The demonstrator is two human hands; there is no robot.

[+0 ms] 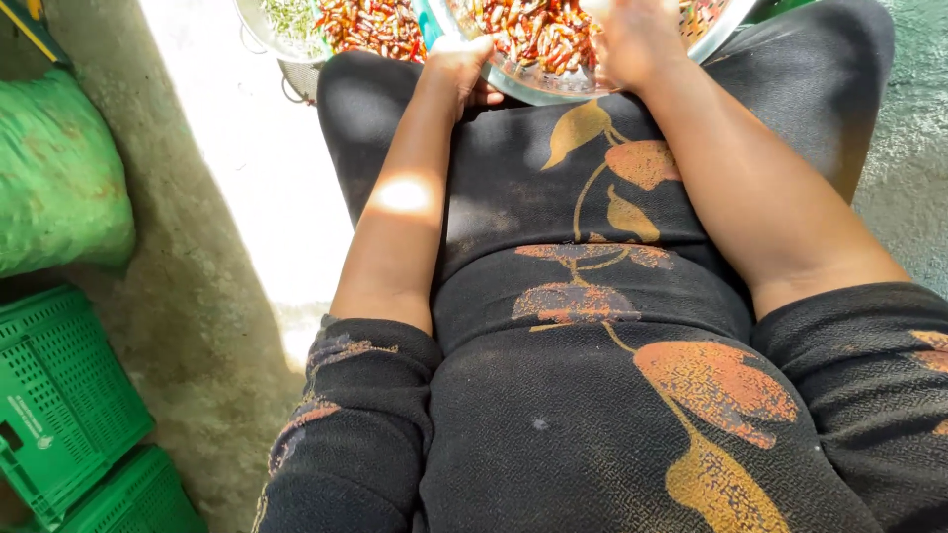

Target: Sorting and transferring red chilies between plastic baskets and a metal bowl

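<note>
Here, hands point(553, 54) on level bowl point(533, 91)

Bowl point(553, 91) and fingers point(647, 20) cropped above.

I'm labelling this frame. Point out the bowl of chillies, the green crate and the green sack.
bowl of chillies point(553, 94): head view, near glass rim.
green crate point(59, 395): head view, top face.
green sack point(54, 168): head view, bulging middle.
</note>
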